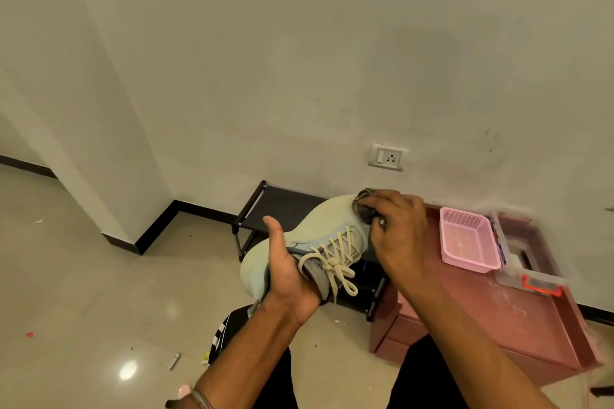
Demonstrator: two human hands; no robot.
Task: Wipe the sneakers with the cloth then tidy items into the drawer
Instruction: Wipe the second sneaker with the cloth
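Above the shoe rack (282, 206) | left hand (289, 272) grips sneaker (319, 226) | right hand (395, 229) presses cloth (363, 206) on toe

The sneaker (319, 226) is pale mint-green with cream laces (335, 262) and a grey tongue; the cloth (363, 206) is dark and mottled. The basket (468, 239) is pink; the drawer unit (481, 319) dusty rose; the rack (282, 206) black.

Off-white wall (299, 60) w/ switch socket (387, 158), black skirting (156, 226), glossy beige tile floor (83, 276), black rack (282, 206).
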